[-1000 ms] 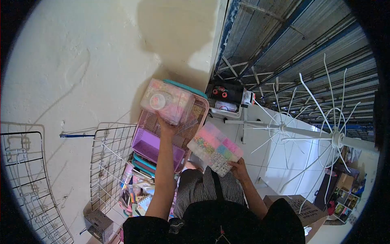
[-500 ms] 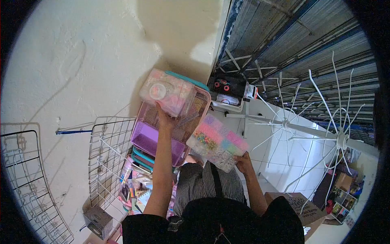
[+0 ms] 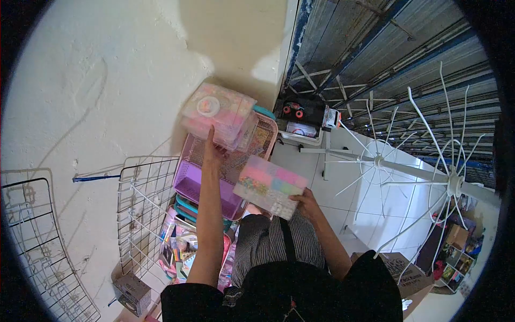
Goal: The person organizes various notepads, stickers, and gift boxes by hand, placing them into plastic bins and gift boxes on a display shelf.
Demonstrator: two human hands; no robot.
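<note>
My right hand (image 3: 305, 203) grips the near right edge of a clear compartment box of colourful beads (image 3: 272, 185), with pink, green, multicoloured and white sections. It is tilted above my lap, beside the basket's right side. My left hand (image 3: 215, 152) is closed on the near edge of a stack of clear plastic boxes (image 3: 228, 115) with pastel contents. A round white-rimmed container (image 3: 208, 106) shows at the top of that stack. Below is a pink mesh basket (image 3: 271, 140), with a purple tray (image 3: 209, 188) in its near end. The fingers under the stack are partly hidden.
Wire racks (image 3: 145, 214) lean at the left. Stationery (image 3: 185, 249) lies in a pink container by my legs. A white spoked stand (image 3: 413, 172) reaches in from the right, near a cardboard box (image 3: 405, 273). A toy truck box (image 3: 300, 110) sits beyond the basket.
My right hand has brought the bead box left and slightly lower, away from me. The stack at my left hand has shifted a little up and left.
</note>
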